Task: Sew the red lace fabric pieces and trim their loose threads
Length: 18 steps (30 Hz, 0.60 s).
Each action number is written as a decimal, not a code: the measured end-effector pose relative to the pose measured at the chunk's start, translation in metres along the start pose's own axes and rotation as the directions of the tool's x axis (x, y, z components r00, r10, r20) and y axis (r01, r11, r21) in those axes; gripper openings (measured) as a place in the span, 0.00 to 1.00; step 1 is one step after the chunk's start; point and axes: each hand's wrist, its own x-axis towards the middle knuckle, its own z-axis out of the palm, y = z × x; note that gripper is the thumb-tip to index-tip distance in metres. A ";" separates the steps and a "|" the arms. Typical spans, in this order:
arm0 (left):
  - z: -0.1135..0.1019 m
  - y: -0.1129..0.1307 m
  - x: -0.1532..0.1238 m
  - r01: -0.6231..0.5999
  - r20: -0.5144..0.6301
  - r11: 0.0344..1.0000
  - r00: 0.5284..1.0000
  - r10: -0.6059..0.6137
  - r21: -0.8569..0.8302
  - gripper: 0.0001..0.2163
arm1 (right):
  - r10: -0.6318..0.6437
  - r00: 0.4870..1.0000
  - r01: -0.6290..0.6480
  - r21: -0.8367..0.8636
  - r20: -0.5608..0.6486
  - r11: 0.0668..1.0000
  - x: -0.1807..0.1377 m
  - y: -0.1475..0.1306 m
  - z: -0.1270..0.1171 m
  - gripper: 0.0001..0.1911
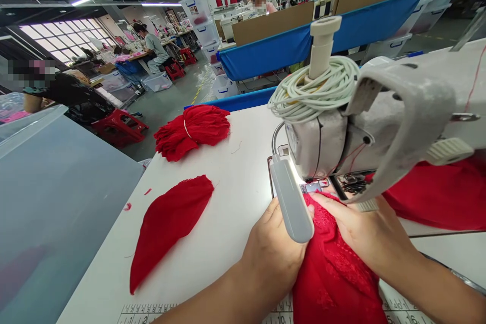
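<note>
A piece of red lace fabric (334, 273) lies under the head of a white sewing machine (402, 111). My left hand (271, 253) rests on the fabric's left edge, its fingers partly hidden behind the machine's grey lamp (290, 202). My right hand (364, 230) lies flat on the fabric, fingers stretched toward the needle area (322, 185). Both hands press the cloth down on the white table (235, 187).
A loose red cloth piece (169, 225) lies left of my hands. A tied bundle of red pieces (192, 130) sits at the table's far edge. More red fabric (444, 195) lies behind the machine. A translucent bin lid (56, 197) stands at left. Other people work at distant tables.
</note>
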 end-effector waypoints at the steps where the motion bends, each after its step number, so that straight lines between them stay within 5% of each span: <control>1: 0.000 0.000 0.000 -0.022 -0.021 1.000 1.000 0.022 0.020 0.15 | 0.008 1.000 -0.008 0.007 0.005 1.000 0.000 0.000 0.000 0.15; 18: 0.004 -0.006 -0.003 -0.062 0.011 0.996 0.998 0.061 0.060 0.14 | 0.014 0.999 -0.012 -0.033 0.052 0.999 0.000 0.002 0.001 0.13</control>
